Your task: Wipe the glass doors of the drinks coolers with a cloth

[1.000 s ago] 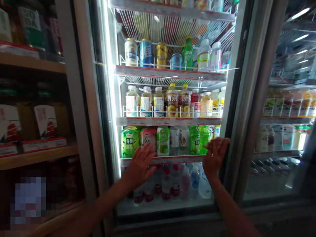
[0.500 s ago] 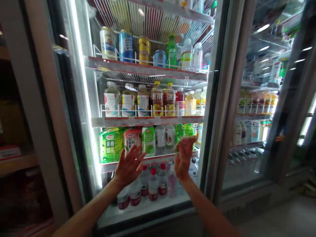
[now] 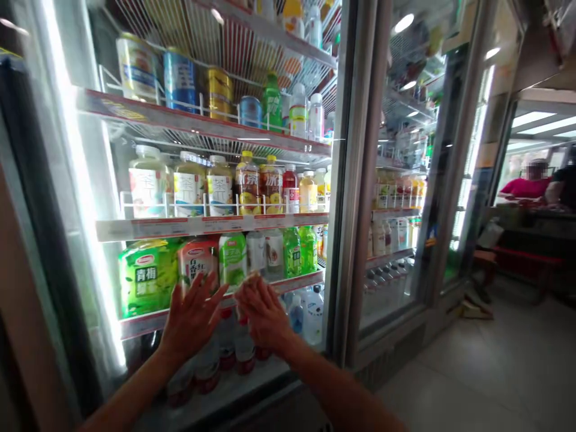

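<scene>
In the head view stands a lit drinks fridge with a glass door, its metal frame (image 3: 355, 180) to the right. My left hand (image 3: 191, 315) is up before the lower shelves, fingers spread, nothing in it; whether it touches the glass I cannot tell. Close to its right, my right hand (image 3: 265, 312) is closed on a crumpled cloth (image 3: 251, 281), mostly covered by the fingers. Behind the hands are a green drink bottle (image 3: 146, 279), a red-labelled bottle (image 3: 198, 258) and a green-and-white bottle (image 3: 233, 258).
Bottled teas (image 3: 220, 186) and cans (image 3: 180, 81) fill the upper shelves. A second glass-fronted fridge (image 3: 396, 228) continues to the right. Beyond it are tiled floor (image 3: 486, 366), a low dark object on the floor (image 3: 472, 309) and a person in pink (image 3: 526, 187) in the background.
My right hand has swung left with the cloth, from the shelf's right end to beside my left hand. The view has turned right, bringing the floor and background person into sight.
</scene>
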Tool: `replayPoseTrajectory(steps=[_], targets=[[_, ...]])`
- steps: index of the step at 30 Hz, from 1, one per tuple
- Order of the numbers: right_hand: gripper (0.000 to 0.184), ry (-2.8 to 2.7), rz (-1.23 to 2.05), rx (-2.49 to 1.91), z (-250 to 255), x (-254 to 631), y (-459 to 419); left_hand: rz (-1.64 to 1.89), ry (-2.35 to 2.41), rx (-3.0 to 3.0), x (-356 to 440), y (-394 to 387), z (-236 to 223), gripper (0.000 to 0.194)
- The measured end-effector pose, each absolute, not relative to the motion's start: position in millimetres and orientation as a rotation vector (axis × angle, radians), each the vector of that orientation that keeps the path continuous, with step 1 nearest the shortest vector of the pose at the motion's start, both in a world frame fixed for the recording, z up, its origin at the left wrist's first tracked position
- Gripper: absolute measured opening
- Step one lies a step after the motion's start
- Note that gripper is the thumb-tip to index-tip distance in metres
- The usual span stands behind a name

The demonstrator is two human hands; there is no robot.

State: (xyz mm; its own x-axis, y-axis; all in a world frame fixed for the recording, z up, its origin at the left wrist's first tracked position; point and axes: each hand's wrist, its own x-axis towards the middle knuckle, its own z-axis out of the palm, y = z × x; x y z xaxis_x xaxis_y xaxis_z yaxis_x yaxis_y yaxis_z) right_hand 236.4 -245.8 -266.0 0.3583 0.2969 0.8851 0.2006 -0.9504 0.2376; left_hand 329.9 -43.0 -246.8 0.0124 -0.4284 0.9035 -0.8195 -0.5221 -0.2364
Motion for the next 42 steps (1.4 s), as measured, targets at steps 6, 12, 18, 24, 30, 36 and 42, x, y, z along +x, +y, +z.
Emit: replayPoseTrajectory(steps=[6, 12, 18, 24, 30, 36, 42], targets=[[0.058, -0.143, 2.334, 2.289, -238, 236, -287, 1.58, -1.357, 1.982, 332, -33, -247, 0.052], [0.063, 0.537, 1.697, 2.523, -244, 241, -218, 1.656, -1.344, 2.04, 329, -23, -243, 0.048], [0.061, 0.107, 2.269, 2.272, -234, 237, -260, 1.702, -1.273, 2.208, 323, 21, -245, 0.052], [0.063, 0.535, 1.74, 2.479, -267, 246, -213, 1.629, -1.168, 2.417, 311, 26, -254, 0.06], [0.056, 0.015, 2.204, 2.37, -271, 239, -279, 1.533, -1.164, 2.514, 306, 35, -261, 0.058], [0.066, 0.253, 1.876, 2.481, -284, 220, -228, 1.556, -1.444, 2.26, 301, 3, -272, 0.048], [0.062, -0.197, 2.073, 2.428, -275, 222, -291, 1.457, -1.442, 1.968, 316, -20, -286, 0.049]])
